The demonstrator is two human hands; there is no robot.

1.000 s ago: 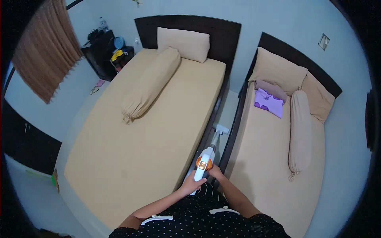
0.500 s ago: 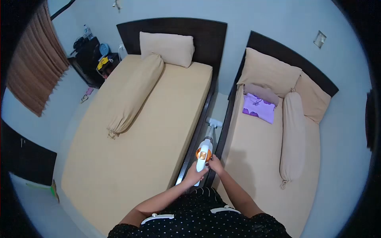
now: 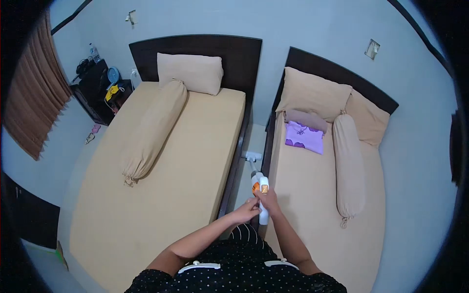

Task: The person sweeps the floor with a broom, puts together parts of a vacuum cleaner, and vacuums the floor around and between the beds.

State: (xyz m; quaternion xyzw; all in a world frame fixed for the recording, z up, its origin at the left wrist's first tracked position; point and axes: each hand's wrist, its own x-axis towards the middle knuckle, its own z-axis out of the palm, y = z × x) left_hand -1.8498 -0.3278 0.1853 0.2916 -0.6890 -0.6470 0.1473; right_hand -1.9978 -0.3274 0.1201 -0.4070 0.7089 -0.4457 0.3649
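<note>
Big bed (image 3: 161,200) filling the left, second bed (image 3: 315,205) taking up the right, stick vacuum (image 3: 264,210) pointing up the gap in between

So a bolster (image 3: 159,129) is lying slantwise toward the upper left, another bolster (image 3: 349,166) is running down the right side, and a pale pillow (image 3: 190,73) is sitting at upper left. The vacuum's at lower centre, right hand (image 3: 269,201) wrapping tight around its handle, left hand (image 3: 246,210) coming in just beside with fingers bent, can't tell if they're gripping it. Folded purple cloth (image 3: 304,137) is resting right of centre, and the white floor head (image 3: 253,156) is sitting mid-frame over the floor strip (image 3: 255,136)
</note>
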